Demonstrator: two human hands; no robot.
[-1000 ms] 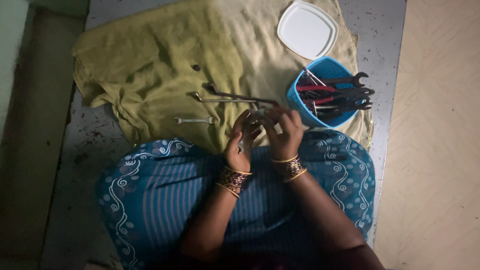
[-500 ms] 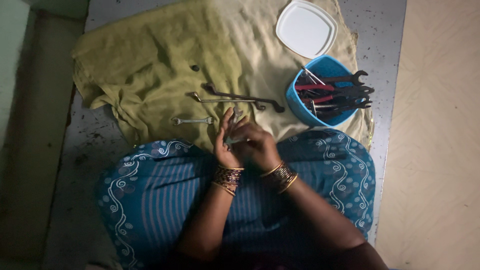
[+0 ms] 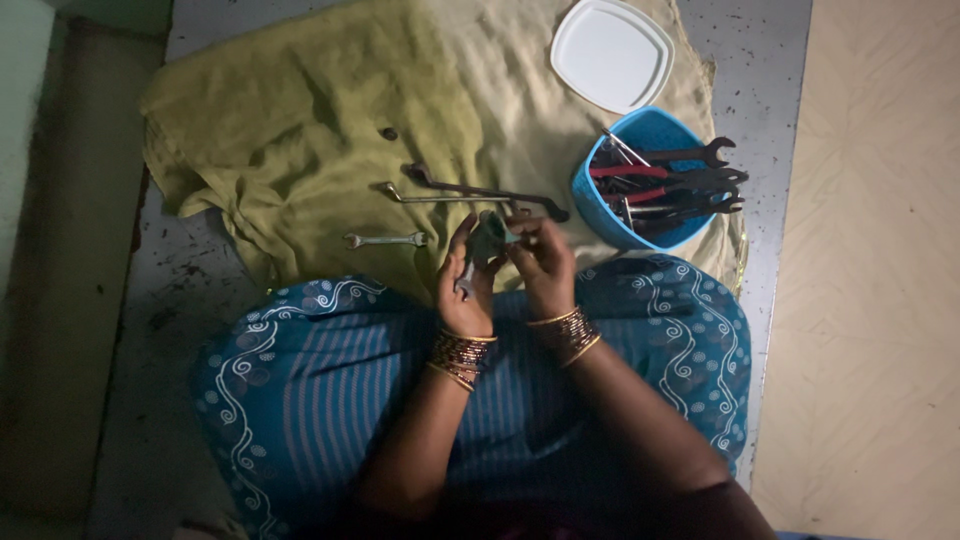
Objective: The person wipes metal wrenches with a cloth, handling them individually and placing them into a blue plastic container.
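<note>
Over grey speckled floor, olive cloth; dim room.

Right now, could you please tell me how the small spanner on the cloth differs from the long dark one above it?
The small spanner is pale and shiny; the long spanner is dark and dull. The small one is far shorter. It lies nearly level and alone; the long one slants, close beside a thin rod. Both rest flat on the green cloth.

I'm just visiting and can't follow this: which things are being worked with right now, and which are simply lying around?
In use:
left hand
right hand
small metal tool held between them

Lying about:
small spanner
two long spanners
blue tub of tools
white lid
green cloth
</note>
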